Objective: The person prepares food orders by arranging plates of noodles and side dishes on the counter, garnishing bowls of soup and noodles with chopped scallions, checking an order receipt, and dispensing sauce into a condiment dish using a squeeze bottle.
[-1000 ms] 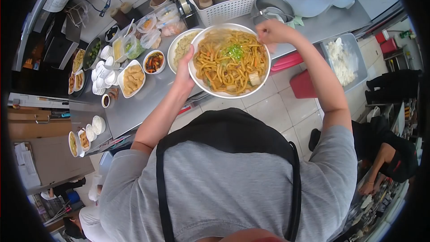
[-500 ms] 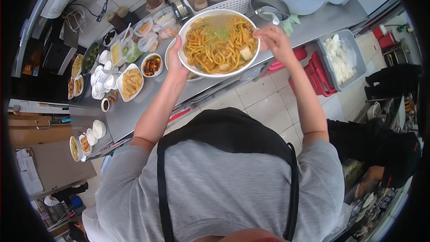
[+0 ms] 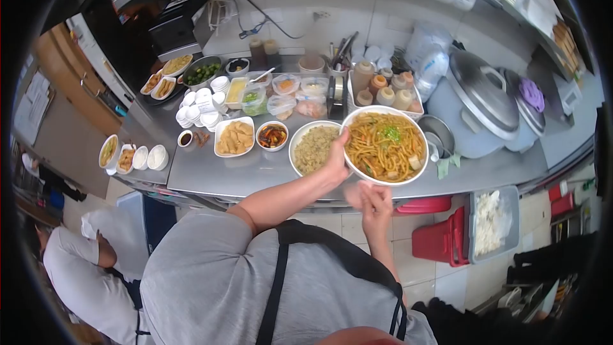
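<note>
I have the noodle bowl in view over the counter's front edge — tipped slightly toward the camera, filled with brown-sauced noodles and topped with chopped green garnish. The left hand grasps its left rim, thumb over the top edge. The right hand sits just below the near rim, fingers bent and partly blurred; I cannot tell whether it touches the bowl or pinches anything.

Just left of the bowl, behind the left hand, I see a fried rice bowl standing on the steel counter. Beyond the noodles is a white basket of squeeze bottles, with a metal pan to the right, partly covered by the bowl from my angle. Farther left I make out a dish of pale brown pieces and stacked white cups.

Down on the right, a grey tub of white food stands beside a red bin. At far left is another person in a grey shirt.
</note>
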### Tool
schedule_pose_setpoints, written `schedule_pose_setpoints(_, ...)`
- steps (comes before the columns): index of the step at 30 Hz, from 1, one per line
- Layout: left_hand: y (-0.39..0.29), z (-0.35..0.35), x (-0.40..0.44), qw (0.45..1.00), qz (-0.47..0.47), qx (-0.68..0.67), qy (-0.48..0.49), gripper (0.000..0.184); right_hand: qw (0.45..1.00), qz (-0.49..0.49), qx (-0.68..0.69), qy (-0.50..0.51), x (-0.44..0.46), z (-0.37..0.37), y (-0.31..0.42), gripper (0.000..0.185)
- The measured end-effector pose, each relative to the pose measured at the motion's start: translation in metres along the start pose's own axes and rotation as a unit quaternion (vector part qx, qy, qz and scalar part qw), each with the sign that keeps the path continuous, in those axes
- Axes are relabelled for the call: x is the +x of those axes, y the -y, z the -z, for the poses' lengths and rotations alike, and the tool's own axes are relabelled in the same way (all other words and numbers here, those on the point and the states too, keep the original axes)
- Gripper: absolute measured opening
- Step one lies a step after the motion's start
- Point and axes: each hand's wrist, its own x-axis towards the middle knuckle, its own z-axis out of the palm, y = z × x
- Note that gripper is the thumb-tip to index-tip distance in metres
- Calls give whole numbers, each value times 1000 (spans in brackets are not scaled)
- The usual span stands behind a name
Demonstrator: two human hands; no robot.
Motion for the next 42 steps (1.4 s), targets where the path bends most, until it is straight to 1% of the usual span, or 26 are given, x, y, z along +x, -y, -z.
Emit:
schedule_pose_setpoints(2, -1, 4, 1, 1000, 1, 4, -19, 48, 989, -44, 45, 130, -3, -2, -4, 15)
schedule_pose_setpoints(5, -17, -8, -9, 999, 3, 14, -44, 50, 984, -68, 67, 147, 5, 24, -40, 13)
schedule_pose_setpoints(7, -30, -3, -16, 999, -1, 43, -13, 51, 969, -200, 80, 122, 15, 44, -84, 13)
schedule_pose_setpoints(9, -39, 5, -22, 998, -18, 57, -14, 52, 974, -207, -8, 88, 39, 53, -137, 16)
schedule_pose_setpoints(10, -44, 7, -27, 998, -19, 63, -25, 53, 974, -208, -7, 88, 46, 49, -161, 16)
schedule_pose_setpoints(11, -48, 9, -30, 997, -21, 68, -35, 54, 987, -57, -148, 39, 51, 43, -184, 21)
schedule_pose_setpoints(12, -51, 12, -32, 997, -23, 68, -35, 54, 954, 97, -282, -11, 54, 35, -202, 27)
schedule_pose_setpoints(13, -52, 18, -34, 997, -22, 68, -33, 54, 954, 98, -281, -11, 50, 23, -210, 27)
schedule_pose_setpoints(15, -54, 26, -37, 997, -18, 70, -27, 56, 903, 37, -427, -23, 33, -1, -218, 40)
schedule_pose_setpoints(16, -56, 26, -38, 997, -18, 74, -31, 56, 977, -76, -193, 43, 37, -4, -213, 50)
schedule_pose_setpoints(17, -58, 24, -39, 997, -17, 75, -30, 56, 977, -77, -193, 41, 31, -11, -206, 50)
schedule_pose_setpoints(19, -59, 21, -46, 998, -13, 60, -30, 47, 978, 2, -190, 90, -4, -33, -184, 37)
schedule_pose_setpoints(20, -58, 25, -44, 998, 0, 65, -23, 48, 974, 42, -189, 114, -20, -36, -178, 31)
schedule_pose_setpoints(22, -58, 22, -45, 997, 7, 69, -14, 49, 910, 67, -303, 274, -57, -36, -189, 21)
schedule_pose_setpoints(23, -58, 20, -47, 997, 8, 72, -7, 50, 910, 65, -304, 274, -69, -30, -193, 21)
schedule_pose_setpoints(24, -58, 17, -49, 997, 11, 73, -8, 50, 953, -127, -151, 230, -77, -20, -191, 24)
schedule_pose_setpoints(25, -58, 14, -51, 997, 17, 79, -11, 50, 936, -309, 12, 170, -74, -11, -175, 27)
schedule_pose_setpoints(26, -56, 11, -53, 996, 23, 85, -15, 51, 912, -334, 228, 76, -63, 1, -161, 33)
schedule_pose_setpoints(27, -53, 8, -55, 996, 25, 84, -16, 51, 835, -340, 431, -23, -42, 14, -131, 39)
schedule_pose_setpoints(29, -39, 3, -60, 991, 53, 120, 31, 56, 847, -230, 474, 74, -5, 34, -76, 48)
schedule_pose_setpoints(30, -30, 5, -59, 991, 88, 88, 40, 55, 840, -186, 498, 109, 9, 34, -61, 48)
schedule_pose_setpoints(33, -5, 10, -59, 992, 100, 59, 47, 54, 787, -143, 583, 144, 29, 10, -40, 47)
schedule_pose_setpoints(35, 1, 8, -56, 994, 93, 45, 43, 52, 757, -169, 616, 141, 24, -17, -40, 47)
schedule_pose_setpoints(38, -9, 11, -51, 994, 83, 51, 59, 51, 732, -250, 625, 101, 1, -39, -45, 47)
schedule_pose_setpoints(41, -26, 10, -56, 995, 60, 62, 58, 49, 712, -333, 616, 43, -32, -31, -46, 46)
schedule_pose_setpoints(42, -32, 13, -58, 992, 37, 105, 63, 50, 705, -349, 617, 21, -39, -23, -43, 46)
